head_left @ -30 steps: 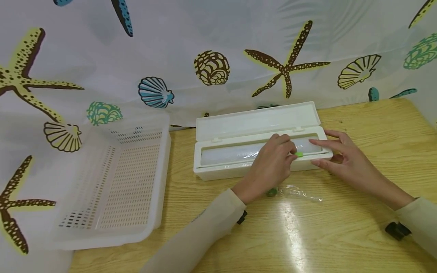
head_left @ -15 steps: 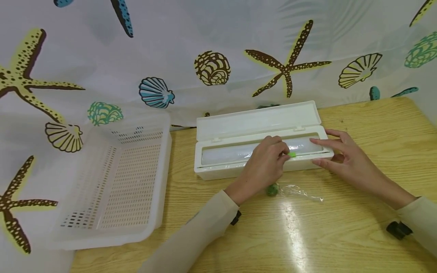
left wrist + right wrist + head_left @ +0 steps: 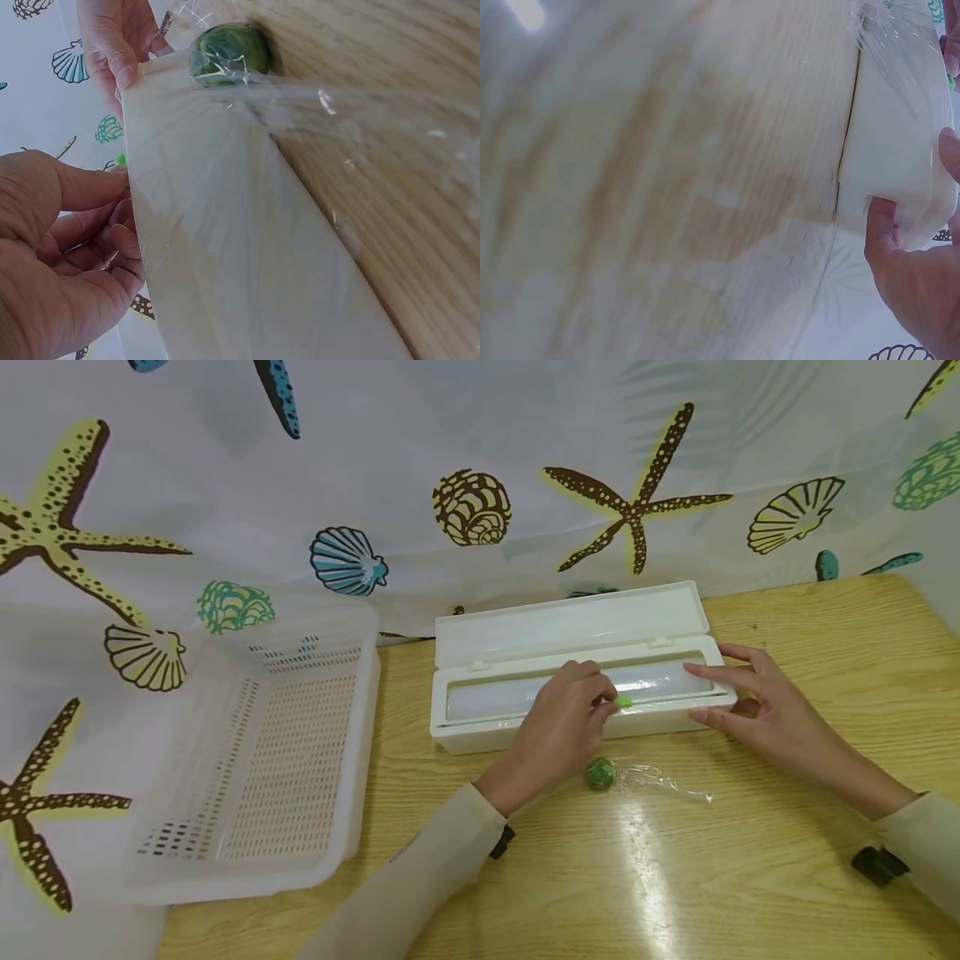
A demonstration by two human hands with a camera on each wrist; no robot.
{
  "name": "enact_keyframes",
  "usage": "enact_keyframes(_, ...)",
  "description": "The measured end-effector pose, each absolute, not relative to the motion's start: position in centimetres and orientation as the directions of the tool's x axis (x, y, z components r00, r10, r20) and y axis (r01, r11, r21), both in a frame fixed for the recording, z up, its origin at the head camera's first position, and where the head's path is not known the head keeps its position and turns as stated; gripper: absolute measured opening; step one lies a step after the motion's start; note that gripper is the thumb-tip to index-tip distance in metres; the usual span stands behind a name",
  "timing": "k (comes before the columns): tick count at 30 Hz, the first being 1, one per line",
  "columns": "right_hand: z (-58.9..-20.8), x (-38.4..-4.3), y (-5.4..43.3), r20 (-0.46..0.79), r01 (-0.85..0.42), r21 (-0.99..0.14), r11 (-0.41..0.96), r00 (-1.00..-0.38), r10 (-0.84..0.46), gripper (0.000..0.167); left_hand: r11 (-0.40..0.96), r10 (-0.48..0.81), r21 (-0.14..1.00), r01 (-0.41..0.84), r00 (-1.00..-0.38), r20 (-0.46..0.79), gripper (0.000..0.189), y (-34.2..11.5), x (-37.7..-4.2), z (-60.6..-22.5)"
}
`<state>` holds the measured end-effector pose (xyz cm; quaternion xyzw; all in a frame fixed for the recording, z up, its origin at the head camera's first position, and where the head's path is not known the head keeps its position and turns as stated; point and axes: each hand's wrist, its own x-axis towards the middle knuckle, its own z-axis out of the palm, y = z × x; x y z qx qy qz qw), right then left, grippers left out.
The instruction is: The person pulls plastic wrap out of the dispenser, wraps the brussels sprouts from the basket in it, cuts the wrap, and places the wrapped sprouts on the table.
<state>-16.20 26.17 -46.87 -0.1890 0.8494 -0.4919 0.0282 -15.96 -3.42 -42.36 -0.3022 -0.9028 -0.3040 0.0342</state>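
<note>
A long white cling film dispenser (image 3: 487, 742) lies on the table, its lid (image 3: 570, 625) tipped back and a film roll (image 3: 652, 678) inside. My left hand (image 3: 558, 718) pinches the small green slide cutter (image 3: 624, 700) on the front edge, near the middle. With thumb and fingers, my right hand (image 3: 772, 714) grips the dispenser's right end; in the right wrist view, a finger of the right hand (image 3: 911, 289) wraps the end. A round, mottled green thing (image 3: 600, 773) sits before the dispenser, with clear film (image 3: 330, 105) over it in the left wrist view.
A white plastic basket (image 3: 352, 760) with slotted walls stands to the left on the wooden table (image 3: 750, 877). Crumpled clear film (image 3: 663, 779) trails right from the green thing. A curtain (image 3: 405, 435) printed with shells and starfish hangs behind.
My left hand has slid left along the dispenser's front edge, taking the green slide cutter with it. The round green thing has come out from behind that hand. My right hand keeps its grip.
</note>
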Motion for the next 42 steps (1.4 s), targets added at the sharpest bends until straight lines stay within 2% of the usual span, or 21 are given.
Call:
enact_keyframes(30, -46.9, -16.0, 26.1, 0.153, -0.307, -0.841, 0.445, -0.925, -0.349, 0.056, 0.651, 0.480, 0.502, 0.569, -0.821, 0.309, 0.003, -7.3, -15.0, -42.6)
enact_keyframes(42, -47.2, -16.1, 26.2, 0.190, -0.343, -0.833, 0.434, -0.914, -0.357, 0.057, 0.648, 0.460, 0.535, 0.542, -0.838, 0.293, 0.003, -8.1, -14.9, -42.6)
